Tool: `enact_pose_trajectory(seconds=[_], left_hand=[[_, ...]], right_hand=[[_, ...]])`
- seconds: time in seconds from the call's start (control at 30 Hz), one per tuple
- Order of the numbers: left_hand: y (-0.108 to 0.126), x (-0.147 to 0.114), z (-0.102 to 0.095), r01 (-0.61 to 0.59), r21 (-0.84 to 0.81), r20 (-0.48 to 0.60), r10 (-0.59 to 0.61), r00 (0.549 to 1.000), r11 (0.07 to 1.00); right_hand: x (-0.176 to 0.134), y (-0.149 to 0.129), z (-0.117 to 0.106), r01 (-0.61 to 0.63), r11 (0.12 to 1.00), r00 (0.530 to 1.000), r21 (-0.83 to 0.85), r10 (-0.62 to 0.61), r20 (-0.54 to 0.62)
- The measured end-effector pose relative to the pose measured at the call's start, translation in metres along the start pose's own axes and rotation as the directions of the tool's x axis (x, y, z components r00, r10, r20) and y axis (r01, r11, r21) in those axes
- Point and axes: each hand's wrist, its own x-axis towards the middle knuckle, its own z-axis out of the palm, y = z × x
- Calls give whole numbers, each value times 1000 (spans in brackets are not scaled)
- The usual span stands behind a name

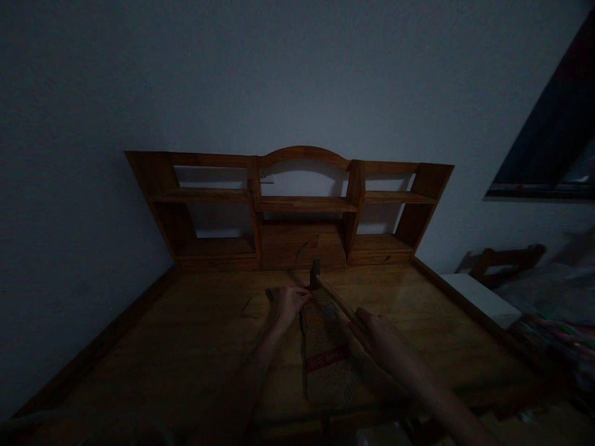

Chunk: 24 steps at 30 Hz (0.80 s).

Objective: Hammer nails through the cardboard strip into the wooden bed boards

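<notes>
My right hand point(379, 337) is wrapped round the wooden handle of a hammer point(337, 298). The hammer's dark head is just above the far end of a flat, speckled board point(320, 334) with a red band across it. At that same far end, close beside the hammer head, my left hand point(289, 303) is closed in a pinch. What its fingertips hold is too small and dark to make out. A thin dark loop point(304, 322) lies along the board's left edge.
A wooden desk point(186, 347) with a raised rim carries a shelf unit point(304, 203) at its back. Small thin pieces point(248, 308) lie left of my left hand. To the right are a white surface point(481, 297) and a wooden chair back point(506, 260). The light is dim.
</notes>
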Motion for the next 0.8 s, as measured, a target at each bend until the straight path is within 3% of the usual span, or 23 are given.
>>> enact_pose_trajectory(seconds=[0.33, 0.47, 0.63, 0.8], left_hand=[[1, 0, 0, 57, 30, -2, -57, 998, 998], [0, 0, -1, 21, 48, 7, -22, 1000, 999], [3, -4, 0, -38, 14, 6, 38, 999, 999], [15, -8, -11, -167, 45, -79, 170, 982, 985]], right_hand=[[-3, 2, 2, 8, 999, 1000, -39, -8, 8], [0, 5, 5, 0, 998, 1000, -60, 1, 7], [2, 10, -2, -9, 998, 999, 63, 12, -51], [1, 35, -3, -74, 981, 986, 181, 99, -136]])
